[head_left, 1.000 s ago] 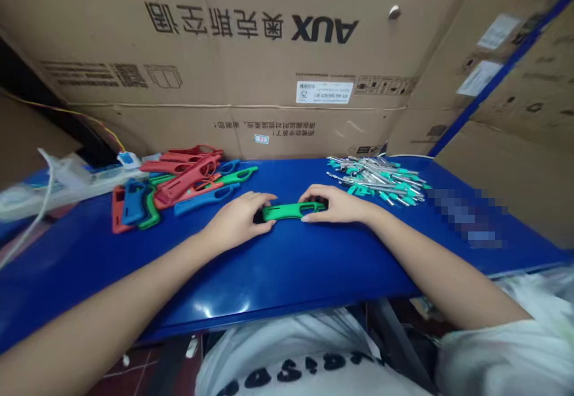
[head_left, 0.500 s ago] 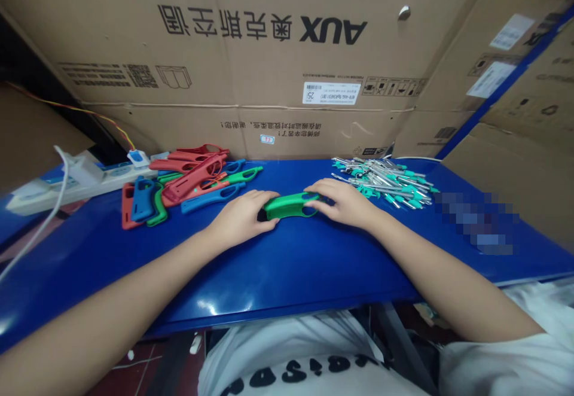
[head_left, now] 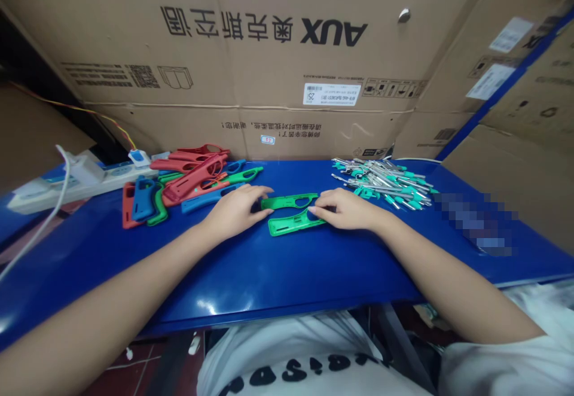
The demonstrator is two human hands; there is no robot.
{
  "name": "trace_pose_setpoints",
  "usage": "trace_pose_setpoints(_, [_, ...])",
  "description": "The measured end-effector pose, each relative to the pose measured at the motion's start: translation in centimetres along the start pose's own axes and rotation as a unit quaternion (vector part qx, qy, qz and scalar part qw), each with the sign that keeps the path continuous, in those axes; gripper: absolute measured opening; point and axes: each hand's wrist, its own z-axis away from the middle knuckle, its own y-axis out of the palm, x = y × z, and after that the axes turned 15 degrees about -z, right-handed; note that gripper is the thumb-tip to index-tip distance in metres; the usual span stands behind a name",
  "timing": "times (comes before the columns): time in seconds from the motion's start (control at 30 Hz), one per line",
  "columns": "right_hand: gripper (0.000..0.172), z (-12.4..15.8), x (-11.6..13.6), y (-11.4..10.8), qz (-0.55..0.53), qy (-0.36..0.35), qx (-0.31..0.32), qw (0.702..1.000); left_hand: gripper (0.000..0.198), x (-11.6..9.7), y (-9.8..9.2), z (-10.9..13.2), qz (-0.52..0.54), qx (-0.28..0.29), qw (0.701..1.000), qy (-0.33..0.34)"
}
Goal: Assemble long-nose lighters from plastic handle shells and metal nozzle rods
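Note:
Two green plastic shell halves, looking like a lighter casing, are apart in front of me, one behind the other. My left hand [head_left: 237, 210] has its thumb and fingers closed around the left end of the rear green shell half [head_left: 284, 201]. With thumb and fingertips, my right hand [head_left: 344, 207] pinches the right end of the front green shell half [head_left: 289, 225], whose hollow inner side shows. The right end of the rear half lies close by my right fingers. Each half has an oval finger loop at its right part.
A pile of red, blue and green shells [head_left: 195, 183] lies at the left on the blue table [head_left: 251, 270]. Metal rods with teal parts [head_left: 385, 183] are heaped at the right. A white power strip [head_left: 103, 180] stands at the far left; a cardboard wall [head_left: 264, 85] closes off the back.
The green casing, closed as one piece between both hands before, is now parted into two halves. The front half has moved toward me in my right hand.

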Motion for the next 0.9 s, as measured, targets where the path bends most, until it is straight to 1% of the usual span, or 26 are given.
trace_pose_setpoints(0.07, [0.035,-0.2,0.0,0.6,0.038,-0.015,-0.007,0.999,0.040,0.2,0.2,0.0,-0.008,-0.005,1.000,0.007])
trace_pose_setpoints(0.17, [0.019,-0.5,-0.1,1.0,0.049,-0.010,-0.022,0.999,0.038,0.3,0.1,-0.1,-0.019,-0.013,0.999,0.023])
trace_pose_setpoints(0.23, [0.015,-0.5,-0.2,0.9,0.070,-0.008,-0.028,0.997,0.037,0.1,-0.2,-0.1,-0.029,-0.028,0.998,0.038])
trace_pose_setpoints(0.3, [0.014,-0.4,-0.4,0.3,0.106,-0.010,-0.043,0.993,0.035,-0.6,-0.9,0.0,-0.041,-0.045,0.997,0.056])
trace_pose_setpoints(0.37, [0.014,-0.1,-0.6,-0.8,0.142,-0.012,-0.073,0.987,0.035,-1.5,-1.6,0.3,-0.049,-0.041,0.994,0.089])
trace_pose_setpoints(0.43, [0.016,0.4,-0.9,-2.4,0.163,-0.005,-0.116,0.980,0.037,-2.4,-2.2,0.7,-0.053,-0.022,0.991,0.123])
trace_pose_setpoints(0.47, [0.020,0.7,-1.1,-3.2,0.166,0.018,-0.153,0.974,0.038,-2.8,-2.3,0.9,-0.053,-0.010,0.989,0.136])
trace_pose_setpoints(0.53, [0.038,1.6,-1.5,-5.1,0.166,0.067,-0.224,0.958,0.040,-3.3,-2.4,1.2,-0.050,0.013,0.987,0.151])
trace_pose_setpoints(0.6, [0.047,2.7,-2.0,-6.9,0.169,0.077,-0.264,0.947,0.036,-3.5,-2.2,1.3,-0.048,0.028,0.986,0.155])
trace_pose_setpoints(0.63, [0.047,3.2,-2.3,-7.8,0.176,0.068,-0.280,0.941,0.032,-3.5,-2.0,1.2,-0.047,0.033,0.986,0.155])
trace_pose_setpoints(0.67, [0.043,3.8,-2.7,-8.5,0.186,0.057,-0.288,0.938,0.028,-3.4,-1.9,1.2,-0.047,0.036,0.986,0.154])
trace_pose_setpoints(0.73, [0.027,4.8,-3.5,-9.8,0.208,0.067,-0.297,0.930,0.025,-3.3,-1.7,1.1,-0.047,0.037,0.987,0.148])
trace_pose_setpoints(0.8, [0.019,5.6,-4.4,-10.6,0.215,0.112,-0.279,0.929,0.025,-3.1,-1.6,0.9,-0.048,0.036,0.988,0.140])
trace_pose_setpoints(0.9, [0.014,6.2,-5.7,-10.9,0.180,0.223,-0.203,0.936,0.024,-2.8,-1.5,0.8,-0.043,0.033,0.990,0.127])
